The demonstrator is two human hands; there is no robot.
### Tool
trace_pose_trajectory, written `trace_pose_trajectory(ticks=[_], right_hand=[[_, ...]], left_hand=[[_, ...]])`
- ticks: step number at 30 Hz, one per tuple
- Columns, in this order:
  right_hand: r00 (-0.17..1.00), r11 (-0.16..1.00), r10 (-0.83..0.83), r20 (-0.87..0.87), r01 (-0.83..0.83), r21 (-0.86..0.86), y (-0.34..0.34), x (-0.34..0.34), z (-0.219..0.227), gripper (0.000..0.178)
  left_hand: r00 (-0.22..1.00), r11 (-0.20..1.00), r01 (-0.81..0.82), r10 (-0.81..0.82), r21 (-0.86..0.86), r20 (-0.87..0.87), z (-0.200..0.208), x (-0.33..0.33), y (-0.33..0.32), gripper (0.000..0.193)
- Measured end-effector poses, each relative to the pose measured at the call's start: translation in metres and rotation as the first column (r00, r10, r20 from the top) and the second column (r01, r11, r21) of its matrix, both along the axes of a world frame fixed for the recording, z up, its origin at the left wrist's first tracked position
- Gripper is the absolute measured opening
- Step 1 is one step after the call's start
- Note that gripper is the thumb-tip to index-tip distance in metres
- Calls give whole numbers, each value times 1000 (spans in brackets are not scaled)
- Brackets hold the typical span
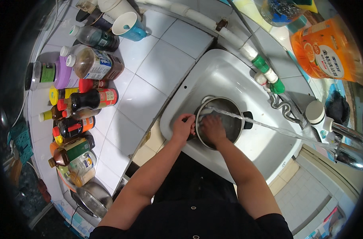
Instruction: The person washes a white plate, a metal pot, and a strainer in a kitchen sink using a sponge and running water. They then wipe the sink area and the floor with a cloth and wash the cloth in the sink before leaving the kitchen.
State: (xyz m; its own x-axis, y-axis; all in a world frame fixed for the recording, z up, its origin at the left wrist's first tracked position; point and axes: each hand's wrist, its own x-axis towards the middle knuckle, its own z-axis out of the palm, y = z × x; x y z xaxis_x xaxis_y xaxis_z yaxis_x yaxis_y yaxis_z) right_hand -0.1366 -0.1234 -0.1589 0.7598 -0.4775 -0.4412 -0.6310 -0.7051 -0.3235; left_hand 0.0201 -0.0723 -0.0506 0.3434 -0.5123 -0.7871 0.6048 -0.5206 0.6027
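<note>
Pot (230,128) in the sink (265,149), water (269,127) running into it. My left hand (183,126) is curled tight on its left edge; right hand (212,126) inside, fingers blurred, can't tell if spread. I'd call it partway: interior wet, tap (350,155) on, pot not yet out

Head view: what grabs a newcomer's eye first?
The water stream slants from the faucet at right into the metal pot in the sink. The right hand is inside the pot, left hand at its left side. Then come an orange tub at upper right and bottles crowding the counter at left.
</note>
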Motion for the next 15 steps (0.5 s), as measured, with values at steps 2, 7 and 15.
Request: trace_pose_trajectory(ticks=[2, 7, 15], right_hand=[[998, 997, 20, -53, -24, -69, -24, 10, 2, 46], [779, 781, 415, -470, -570, -256, -72, -25, 2, 43], [863, 924, 254, -436, -83, 373, -37, -40, 57, 31]], left_hand=[[999, 1000, -29, 29, -1, -18, -2, -3, -1, 16], [1000, 1000, -16, 17, -16, 10, 0, -4, 0, 18], [997, 996, -83, 83, 12, 2, 1, -5, -6, 19]])
